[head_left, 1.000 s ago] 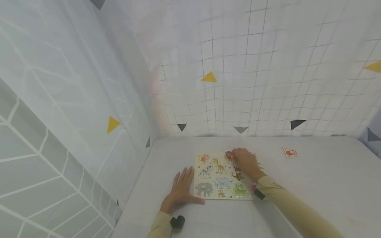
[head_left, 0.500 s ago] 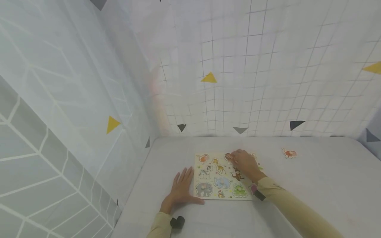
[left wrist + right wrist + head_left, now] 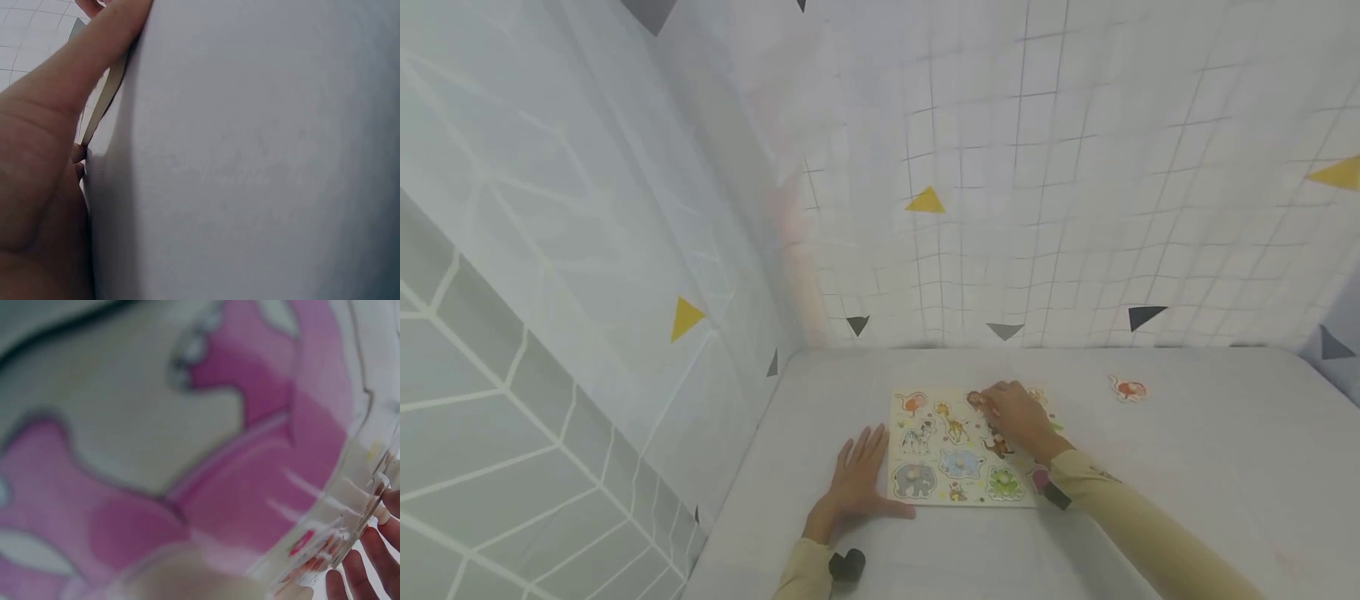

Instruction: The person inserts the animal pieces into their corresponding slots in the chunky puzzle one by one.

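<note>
A cream puzzle board (image 3: 940,493) with animal pieces lies on the table in the head view. My left hand (image 3: 856,482) rests spread at its left front corner, with the thumb along the front edge; the left wrist view shows the thumb (image 3: 94,53) beside the board's edge. At the back of the board, my right hand (image 3: 1018,417) pinches a lion puzzle piece (image 3: 976,401). Whether that piece sits fully in its recess cannot be told. In the right wrist view a pink animal piece (image 3: 269,475) looms close, with my right fingers (image 3: 378,550) at the lower right.
A loose orange monkey piece (image 3: 1129,388) lies on the white table (image 3: 1210,467), right of the board. On the board are a giraffe (image 3: 952,422), zebra (image 3: 916,437), elephant (image 3: 914,481), hippo (image 3: 961,463) and frog (image 3: 1005,483). Patterned cloth walls (image 3: 985,250) stand behind and left.
The right hand stays at the lion puzzle piece, with only slight finger movement. The left hand keeps its place at the board. The whole head view has shifted a little.
</note>
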`<control>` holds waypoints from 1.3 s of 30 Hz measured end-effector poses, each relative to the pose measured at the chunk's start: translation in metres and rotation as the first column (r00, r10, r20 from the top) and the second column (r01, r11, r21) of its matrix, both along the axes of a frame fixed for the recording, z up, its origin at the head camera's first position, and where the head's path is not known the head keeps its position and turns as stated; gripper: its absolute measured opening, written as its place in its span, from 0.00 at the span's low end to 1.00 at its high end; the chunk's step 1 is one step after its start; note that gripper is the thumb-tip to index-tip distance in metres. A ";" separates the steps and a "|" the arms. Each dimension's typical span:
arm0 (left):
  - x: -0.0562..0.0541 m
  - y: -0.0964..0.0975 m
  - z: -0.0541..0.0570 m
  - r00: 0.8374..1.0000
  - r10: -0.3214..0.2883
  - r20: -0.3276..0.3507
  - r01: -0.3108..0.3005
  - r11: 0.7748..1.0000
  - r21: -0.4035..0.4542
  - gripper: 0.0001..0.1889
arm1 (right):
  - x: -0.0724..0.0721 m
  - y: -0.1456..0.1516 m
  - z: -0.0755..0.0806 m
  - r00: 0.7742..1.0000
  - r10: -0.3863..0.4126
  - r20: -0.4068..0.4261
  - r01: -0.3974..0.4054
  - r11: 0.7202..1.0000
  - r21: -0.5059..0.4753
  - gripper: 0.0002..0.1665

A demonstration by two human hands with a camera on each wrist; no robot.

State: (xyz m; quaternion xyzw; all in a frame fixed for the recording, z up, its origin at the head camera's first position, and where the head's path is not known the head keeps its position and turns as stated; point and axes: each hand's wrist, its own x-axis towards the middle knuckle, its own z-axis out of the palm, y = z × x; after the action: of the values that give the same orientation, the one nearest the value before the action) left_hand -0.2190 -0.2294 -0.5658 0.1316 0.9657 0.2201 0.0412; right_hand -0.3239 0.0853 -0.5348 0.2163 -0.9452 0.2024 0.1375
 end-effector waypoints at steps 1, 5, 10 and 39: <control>0.000 0.000 0.000 1.000 0.002 0.000 -0.002 1.000 -0.005 0.74 | 0.000 0.000 0.000 1.000 0.004 -0.001 -0.004 1.000 0.002 0.13; 0.001 0.000 -0.001 1.000 -0.001 -0.006 0.001 1.000 -0.023 0.74 | 0.000 0.001 -0.001 1.000 0.005 0.016 -0.005 1.000 0.005 0.15; 0.000 -0.002 -0.003 1.000 0.005 0.000 -0.005 1.000 -0.004 0.74 | 0.001 0.003 0.001 0.998 0.019 0.052 -0.020 1.000 0.001 0.16; -0.002 -0.003 -0.003 1.000 0.000 0.004 0.000 1.000 -0.007 0.74 | -0.011 0.133 0.002 0.978 -0.204 0.044 0.207 0.976 -0.071 0.20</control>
State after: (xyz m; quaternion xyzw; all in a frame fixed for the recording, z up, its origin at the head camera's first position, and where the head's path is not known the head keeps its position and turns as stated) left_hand -0.2208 -0.2327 -0.5689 0.1313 0.9663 0.2170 0.0436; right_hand -0.3351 0.2183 -0.5324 0.1083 -0.9565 0.2266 0.1483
